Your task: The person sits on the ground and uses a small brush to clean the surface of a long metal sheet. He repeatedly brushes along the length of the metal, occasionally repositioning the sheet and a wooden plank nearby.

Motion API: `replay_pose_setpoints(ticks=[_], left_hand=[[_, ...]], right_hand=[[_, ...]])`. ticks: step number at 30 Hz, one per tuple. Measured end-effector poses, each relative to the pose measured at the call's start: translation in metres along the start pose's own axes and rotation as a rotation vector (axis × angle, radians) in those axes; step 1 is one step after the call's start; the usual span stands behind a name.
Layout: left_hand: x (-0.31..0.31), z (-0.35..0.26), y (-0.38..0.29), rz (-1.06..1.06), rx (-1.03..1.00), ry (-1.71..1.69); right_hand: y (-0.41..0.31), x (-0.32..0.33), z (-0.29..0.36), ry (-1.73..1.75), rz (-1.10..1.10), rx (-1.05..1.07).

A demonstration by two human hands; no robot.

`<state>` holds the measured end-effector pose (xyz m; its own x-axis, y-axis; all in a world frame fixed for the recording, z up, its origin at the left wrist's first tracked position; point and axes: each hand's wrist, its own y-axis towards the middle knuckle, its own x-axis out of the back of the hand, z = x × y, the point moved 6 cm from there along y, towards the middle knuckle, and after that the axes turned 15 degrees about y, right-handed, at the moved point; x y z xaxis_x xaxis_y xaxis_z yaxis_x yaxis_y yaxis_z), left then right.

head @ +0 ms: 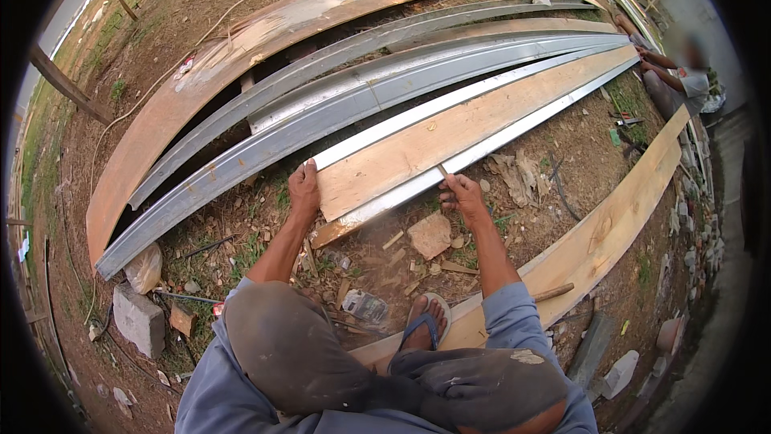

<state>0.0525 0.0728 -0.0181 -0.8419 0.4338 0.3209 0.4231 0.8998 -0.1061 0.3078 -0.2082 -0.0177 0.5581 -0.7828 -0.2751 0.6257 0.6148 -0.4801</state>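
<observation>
A long wooden board [415,133] lies along a shiny sheet-metal strip [385,196] that shows on both of its long sides. My left hand [304,190] grips the near left corner of board and strip, thumb on top. Between the fingers of my right hand [464,199] is a thin pencil-like stick [443,170], its tip at the board's right edge. Under the near end of the strip a brown timber piece [337,232] pokes out. At the far end of the board sits another person [674,78], with their hands close to it.
Bent grey metal channels [361,100] and a weathered plywood sheet [289,18] lie to the left. A pale plank [602,247] runs under my sandalled foot [427,322]. Nearby are a brick chunk [430,235], a concrete block [138,319], a plastic container [365,306] and wood scraps.
</observation>
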Motion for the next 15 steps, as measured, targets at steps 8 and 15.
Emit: replay_pose_setpoints(ticks=[8,15], left_hand=[[-0.005,0.002,-0.001,0.015,0.023,-0.093],[-0.005,-0.009,-0.006,-0.011,0.069,-0.103]], right_hand=[[-0.001,-0.001,0.001,-0.005,0.000,0.008],[-0.001,-0.001,0.002,-0.019,-0.024,-0.004]])
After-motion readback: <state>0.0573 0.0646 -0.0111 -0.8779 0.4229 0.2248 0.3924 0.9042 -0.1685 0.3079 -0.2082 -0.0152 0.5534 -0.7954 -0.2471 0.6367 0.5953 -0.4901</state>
